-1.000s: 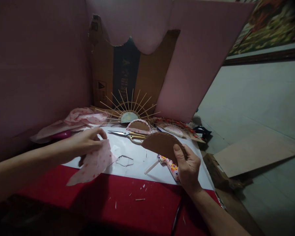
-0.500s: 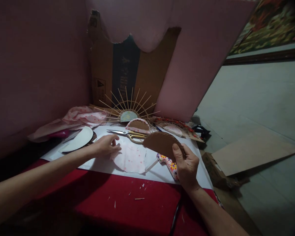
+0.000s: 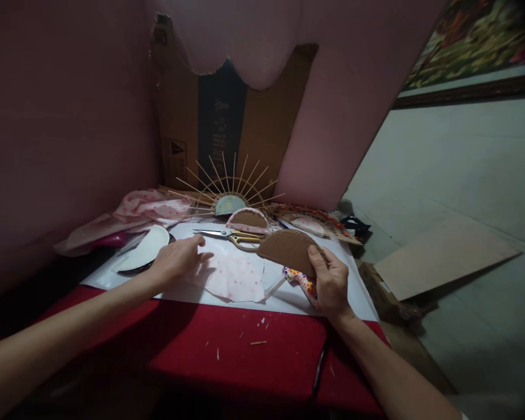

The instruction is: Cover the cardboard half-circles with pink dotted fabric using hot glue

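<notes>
My right hand (image 3: 332, 283) grips a brown half-round piece of cardboard (image 3: 286, 249) by its right end, thumb on top, above the white sheet (image 3: 350, 265). With fingers apart, my left hand (image 3: 181, 261) hovers at the left end of a pink dotted fabric piece (image 3: 236, 279) lying flat on the sheet; whether it touches the cloth I cannot tell. Behind the cardboard lie scissors with gold handles (image 3: 245, 240). A flower-patterned object with a pale stick, probably a glue gun (image 3: 304, 283), is partly hidden beneath my right hand and the cardboard.
At the back stand a stick fan frame (image 3: 230, 204), a fabric-edged half-round (image 3: 247, 220) and a red-trimmed fan (image 3: 308, 226). White half-round pieces (image 3: 146, 249) and bunched pink fabric (image 3: 144, 207) lie left. Scraps dot the red cloth (image 3: 245, 361). Cardboard (image 3: 240, 116) leans behind.
My left hand has laid the dotted fabric flat on the white sheet, let go and drawn slightly left. The brown cardboard stays in my right hand, tilted a little differently.
</notes>
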Available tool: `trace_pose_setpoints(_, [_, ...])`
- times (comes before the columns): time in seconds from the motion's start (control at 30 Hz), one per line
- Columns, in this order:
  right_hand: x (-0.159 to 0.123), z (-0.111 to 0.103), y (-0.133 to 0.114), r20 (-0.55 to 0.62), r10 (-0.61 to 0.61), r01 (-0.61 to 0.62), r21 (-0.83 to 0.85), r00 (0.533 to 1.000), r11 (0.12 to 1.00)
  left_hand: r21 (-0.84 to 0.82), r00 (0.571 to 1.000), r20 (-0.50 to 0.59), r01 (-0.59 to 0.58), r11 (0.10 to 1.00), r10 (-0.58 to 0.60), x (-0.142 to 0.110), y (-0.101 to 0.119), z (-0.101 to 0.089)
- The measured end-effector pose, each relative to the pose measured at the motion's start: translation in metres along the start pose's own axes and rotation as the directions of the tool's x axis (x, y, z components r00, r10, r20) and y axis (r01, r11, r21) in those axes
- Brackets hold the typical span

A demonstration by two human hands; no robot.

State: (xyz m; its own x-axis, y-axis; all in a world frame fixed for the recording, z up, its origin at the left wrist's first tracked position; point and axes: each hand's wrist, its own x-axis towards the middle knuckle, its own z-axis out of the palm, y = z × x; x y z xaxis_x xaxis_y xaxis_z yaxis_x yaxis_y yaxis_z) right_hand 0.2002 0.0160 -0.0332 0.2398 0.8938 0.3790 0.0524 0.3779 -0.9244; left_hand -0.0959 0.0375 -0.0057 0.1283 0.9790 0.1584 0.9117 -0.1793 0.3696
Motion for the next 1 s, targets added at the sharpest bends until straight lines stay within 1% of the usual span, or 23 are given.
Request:
trace_pose_setpoints(0.07, [-0.001, 0.001, 0.001, 0.0, -0.003, 0.003, 0.015, 1.0, 1.0, 0.031, 0.994, -0.022, -0.102, 0.994, 0.103, 0.002, 0.002, 0.002])
trace_pose_setpoints(0.17, [-0.004, 0.004, 0.0, -0.002, 0.001, -0.001, 0.019, 1.0, 1.0, 0.027, 0.962, 0.014, -0.274, 0.961, 0.274, 0.013, 0.015, 0.017])
trace_pose_setpoints(0.27, [-0.008, 0.007, -0.002, 0.007, 0.002, -0.002, 0.01, 1.0, 1.0, 0.037, 0.938, 0.027, -0.345, 0.938, 0.344, 0.023, 0.029, 0.035])
trace_pose_setpoints(0.33, [-0.009, 0.008, -0.003, 0.011, -0.004, 0.004, 0.004, 1.0, 1.0, 0.044, 0.939, 0.031, -0.344, 0.938, 0.343, 0.027, 0.033, 0.044])
trace_pose_setpoints(0.43, [-0.01, 0.009, -0.004, 0.012, -0.038, 0.039, -0.03, 0.999, 0.999, 0.037, 0.951, 0.068, -0.305, 0.952, 0.302, 0.032, 0.031, 0.05])
trace_pose_setpoints(0.5, [-0.011, 0.008, -0.006, 0.013, -0.06, 0.06, -0.055, 0.998, 0.997, 0.017, 0.958, 0.111, -0.266, 0.964, 0.262, 0.037, 0.027, 0.051])
trace_pose_setpoints(0.57, [-0.012, 0.007, -0.007, 0.023, -0.052, 0.053, -0.054, 0.998, 0.997, -0.009, 0.962, 0.154, -0.226, 0.974, 0.224, 0.043, 0.021, 0.052])
trace_pose_setpoints(0.67, [-0.013, 0.007, -0.007, 0.045, -0.046, 0.049, -0.054, 0.998, 0.997, -0.044, 0.963, 0.185, -0.192, 0.98, 0.197, 0.052, 0.015, 0.051])
trace_pose_setpoints(0.8, [-0.013, 0.008, -0.009, 0.056, -0.099, 0.104, -0.098, 0.994, 0.99, -0.06, 0.948, 0.221, -0.219, 0.974, 0.227, 0.056, 0.016, 0.05])
trace_pose_setpoints(0.9, [-0.014, 0.007, -0.011, 0.054, -0.112, 0.117, -0.109, 0.992, 0.987, -0.052, 0.94, 0.238, -0.24, 0.969, 0.246, 0.052, 0.021, 0.051])
trace_pose_setpoints(1.0, [-0.013, 0.007, -0.012, 0.047, -0.119, 0.124, -0.116, 0.992, 0.986, -0.047, 0.943, 0.23, -0.238, 0.97, 0.242, 0.047, 0.026, 0.05])
